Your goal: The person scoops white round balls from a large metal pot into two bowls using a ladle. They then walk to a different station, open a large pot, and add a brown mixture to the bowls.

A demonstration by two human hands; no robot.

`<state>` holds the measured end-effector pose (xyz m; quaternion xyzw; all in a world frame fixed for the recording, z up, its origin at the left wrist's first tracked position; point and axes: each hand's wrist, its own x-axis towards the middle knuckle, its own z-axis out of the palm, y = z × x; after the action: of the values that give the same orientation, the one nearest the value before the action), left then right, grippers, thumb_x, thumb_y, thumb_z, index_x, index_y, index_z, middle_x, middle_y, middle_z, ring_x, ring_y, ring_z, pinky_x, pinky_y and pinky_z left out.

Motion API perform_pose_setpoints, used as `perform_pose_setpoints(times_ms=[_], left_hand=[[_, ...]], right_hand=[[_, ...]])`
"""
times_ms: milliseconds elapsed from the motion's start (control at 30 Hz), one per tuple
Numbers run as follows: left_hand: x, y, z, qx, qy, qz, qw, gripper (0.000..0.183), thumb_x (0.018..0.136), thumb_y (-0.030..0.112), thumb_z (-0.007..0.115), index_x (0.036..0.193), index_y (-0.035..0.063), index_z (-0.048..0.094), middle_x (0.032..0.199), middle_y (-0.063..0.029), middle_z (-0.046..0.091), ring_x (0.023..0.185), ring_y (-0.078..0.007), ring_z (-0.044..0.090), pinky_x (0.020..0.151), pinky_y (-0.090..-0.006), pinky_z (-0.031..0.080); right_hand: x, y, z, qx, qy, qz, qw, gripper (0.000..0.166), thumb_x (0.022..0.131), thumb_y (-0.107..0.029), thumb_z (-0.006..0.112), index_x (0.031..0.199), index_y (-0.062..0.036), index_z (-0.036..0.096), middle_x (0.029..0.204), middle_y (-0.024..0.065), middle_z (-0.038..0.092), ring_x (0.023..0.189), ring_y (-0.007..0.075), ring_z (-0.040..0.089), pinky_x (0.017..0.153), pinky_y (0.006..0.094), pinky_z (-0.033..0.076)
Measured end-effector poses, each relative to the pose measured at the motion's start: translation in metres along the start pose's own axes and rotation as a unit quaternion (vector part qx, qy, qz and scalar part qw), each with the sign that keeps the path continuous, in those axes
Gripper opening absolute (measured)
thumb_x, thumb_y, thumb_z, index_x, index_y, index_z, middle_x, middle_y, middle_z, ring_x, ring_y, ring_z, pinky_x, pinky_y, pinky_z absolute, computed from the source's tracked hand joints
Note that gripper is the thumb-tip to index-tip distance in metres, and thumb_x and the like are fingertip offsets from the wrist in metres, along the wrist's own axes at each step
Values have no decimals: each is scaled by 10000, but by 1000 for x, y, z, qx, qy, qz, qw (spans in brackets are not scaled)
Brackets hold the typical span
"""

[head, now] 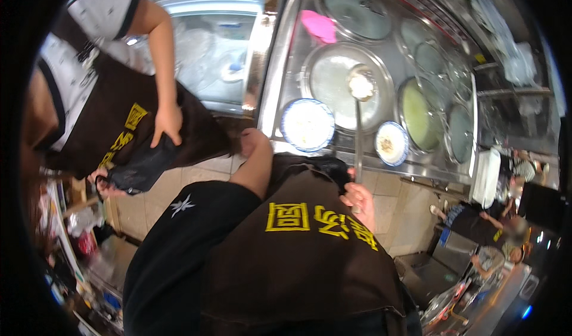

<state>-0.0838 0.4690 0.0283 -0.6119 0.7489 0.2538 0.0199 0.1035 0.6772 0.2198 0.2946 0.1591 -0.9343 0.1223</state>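
My right hand [359,198] is closed on the long handle of a metal ladle [359,130]. The ladle's bowl holds something pale and sits over a large round pot of whitish liquid [333,85]. My left hand [253,140] rests near the counter's front edge, beside the apron; its fingers are partly hidden, and whether it holds anything does not show. A blue-rimmed white bowl [308,125] stands at the front left of the pot. To the right is a smaller blue-rimmed bowl [391,143] with brownish bits in it.
Glass-like lids cover several round wells, one [356,12] behind the pot. A pink cloth [318,26] lies at the back left. The right well holds greenish liquid [418,112]. A co-worker in a brown apron [116,112] stands close on the left, holding a dark bag-like item [143,168].
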Motion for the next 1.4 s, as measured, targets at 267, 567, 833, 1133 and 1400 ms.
perform_pose_setpoints(times_ms=[267,567,833,1133,1400], left_hand=[[-14,2,-11,-2,-23,-15,1000,452,819,277,299,739,-5,644,780,-169,630,750,-342,605,706,-435,464],[-11,18,-21,-12,-49,-32,998,464,830,264,265,790,-5,640,849,-168,628,808,-341,596,750,-426,449],[-2,4,-4,40,-63,11,997,472,836,276,251,841,-1,634,909,-165,623,864,-331,588,781,-432,437],[-5,14,-4,-3,-104,-63,993,490,842,289,240,967,-35,586,1036,-184,578,978,-339,542,862,-411,404],[-5,10,-9,-3,-151,-23,988,483,845,289,248,978,-41,573,1066,-196,557,997,-343,528,872,-402,401]], right_hand=[[-38,-13,40,-115,-22,-121,986,251,819,-2,442,1059,-71,420,453,-49,320,299,36,253,375,195,209],[-22,-6,12,-81,47,-53,994,262,795,3,454,1046,-71,443,454,-46,323,295,38,257,375,208,229],[-55,-16,11,-123,61,-110,984,284,793,6,453,1071,-48,434,426,-36,324,277,57,261,354,221,220],[-105,-5,-24,-293,316,-160,888,269,744,36,471,1002,-35,453,456,-3,368,295,86,306,318,228,232],[-145,14,-73,-603,461,-195,621,319,750,-9,513,1058,-70,459,515,86,449,400,207,446,389,316,353]])
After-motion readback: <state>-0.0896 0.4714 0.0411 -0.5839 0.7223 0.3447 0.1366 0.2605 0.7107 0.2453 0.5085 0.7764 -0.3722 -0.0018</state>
